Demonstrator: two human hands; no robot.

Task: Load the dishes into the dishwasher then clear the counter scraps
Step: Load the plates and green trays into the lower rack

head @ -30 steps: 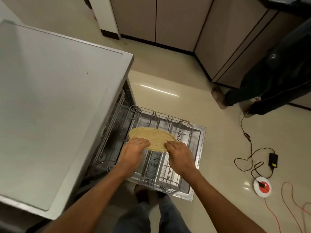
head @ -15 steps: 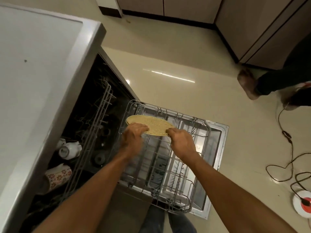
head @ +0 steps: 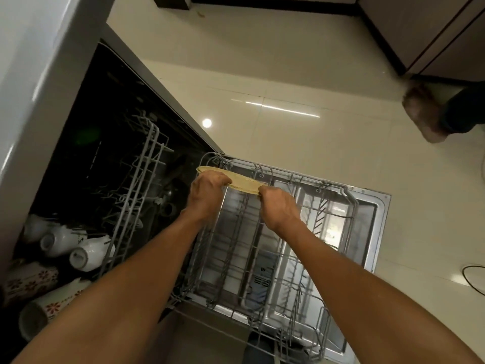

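Note:
A round yellow plate (head: 242, 181) is held nearly flat, tilted on edge, over the far end of the pulled-out lower dishwasher rack (head: 338, 195). My left hand (head: 207, 194) grips its left rim and my right hand (head: 279, 208) grips its right rim. The rack rests on the open dishwasher door (head: 378, 214). Inside the dark dishwasher, the upper rack (head: 141, 179) holds white cups (head: 86, 254) and flower-patterned mugs (head: 31, 281) at the lower left.
The grey counter edge (head: 34, 82) runs along the left above the dishwasher. Another person's foot (head: 422, 114) stands on the tiled floor at the right, near brown cabinets (head: 425, 30). A black cable (head: 472, 279) lies at the right edge.
My view has dropped closer to the dishwasher. Both hands have tipped the plate more edge-on and lowered it toward the far end of the lower rack.

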